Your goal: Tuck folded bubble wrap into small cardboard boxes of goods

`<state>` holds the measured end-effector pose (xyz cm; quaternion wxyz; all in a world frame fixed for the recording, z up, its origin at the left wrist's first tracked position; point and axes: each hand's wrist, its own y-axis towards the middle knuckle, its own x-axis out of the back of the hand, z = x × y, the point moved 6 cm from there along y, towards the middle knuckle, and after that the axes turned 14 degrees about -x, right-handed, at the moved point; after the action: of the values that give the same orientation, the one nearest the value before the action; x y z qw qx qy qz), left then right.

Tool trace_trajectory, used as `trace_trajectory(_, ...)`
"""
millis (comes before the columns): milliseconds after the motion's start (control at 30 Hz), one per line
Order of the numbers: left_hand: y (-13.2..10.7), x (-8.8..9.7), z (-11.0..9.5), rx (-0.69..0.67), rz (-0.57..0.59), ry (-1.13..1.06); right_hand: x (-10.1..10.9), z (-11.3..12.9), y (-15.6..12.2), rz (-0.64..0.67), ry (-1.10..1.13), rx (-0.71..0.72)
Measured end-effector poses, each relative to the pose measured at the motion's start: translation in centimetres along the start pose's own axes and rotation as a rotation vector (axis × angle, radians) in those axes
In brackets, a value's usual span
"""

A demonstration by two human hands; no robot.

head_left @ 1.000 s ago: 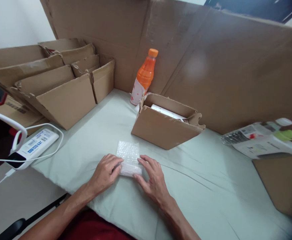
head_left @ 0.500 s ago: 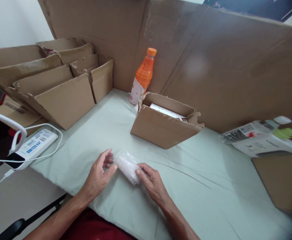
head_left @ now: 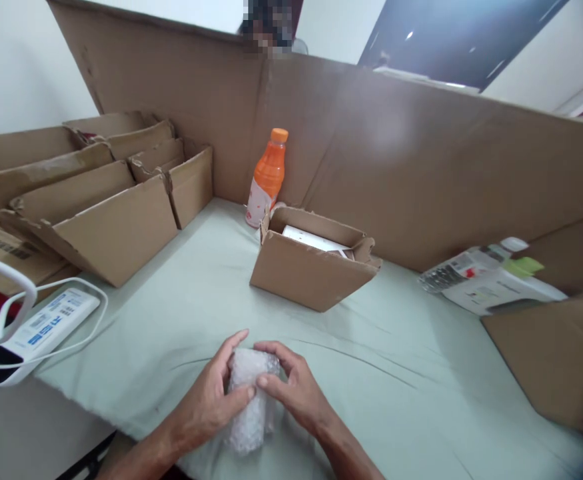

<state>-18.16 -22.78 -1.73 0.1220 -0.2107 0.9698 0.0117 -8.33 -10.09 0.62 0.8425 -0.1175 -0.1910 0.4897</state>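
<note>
A bundle of clear bubble wrap (head_left: 251,423) stands between my two hands near the front of the cloth-covered table; what it may enclose cannot be made out. My left hand (head_left: 218,393) curves round its left side, the thumb pressed on the near face. From the right, my right hand (head_left: 291,383) grips the upper part with thumb and fingers. Just beyond is an open cardboard box (head_left: 306,273) with a white packet (head_left: 314,239) inside.
An orange bottle (head_left: 268,173) stands by the cardboard wall (head_left: 396,160). Cardboard bins (head_left: 116,220) are at left, above a white power bank (head_left: 46,327) with cables. A clear bottle (head_left: 464,267) and white pack (head_left: 486,290) lie at right. Part of a person shows beyond the wall.
The bubble wrap has turned more upright and come nearer to me. My left hand, earlier barely at its edge, now closes round it. The view has tilted up and shifted slightly.
</note>
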Motion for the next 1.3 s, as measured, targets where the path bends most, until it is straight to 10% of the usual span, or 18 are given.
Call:
trace_trajectory(233, 0.8, -0.9, 1.5, -0.091, 0.084, 0.030, 1.2, 1.0, 0.2, -0.153, 0.101, 0.039)
trace_trajectory(400, 2.1, -1.0, -1.0, -0.112, 0.223, 0.429, 2.5, 2.6, -0.1, 0.037, -0.033, 0.045)
trace_trajectory(500, 3.5, -0.7, -3.2, -0.175, 0.323, 0.409, 5.7, 4.8, -0.7, -0.065, -0.117, 0.090)
trace_trajectory(767, 14.3, 4.9, -5.8, -0.436, -0.319, 0.395, 17.2, 16.2, 1.0, -0.620, 0.139, 0.446)
trace_trajectory(1000, 19.3, 2.7, -0.2, -0.591, -0.186, 0.421, 14.7, 20.0, 10.8, -0.515, -0.472, 0.276)
trace_trajectory(1300, 18.7, 2.6, -0.1, -0.747, -0.161, 0.572, 12.5, 23.8, 11.6, -0.759, -1.388, -0.049)
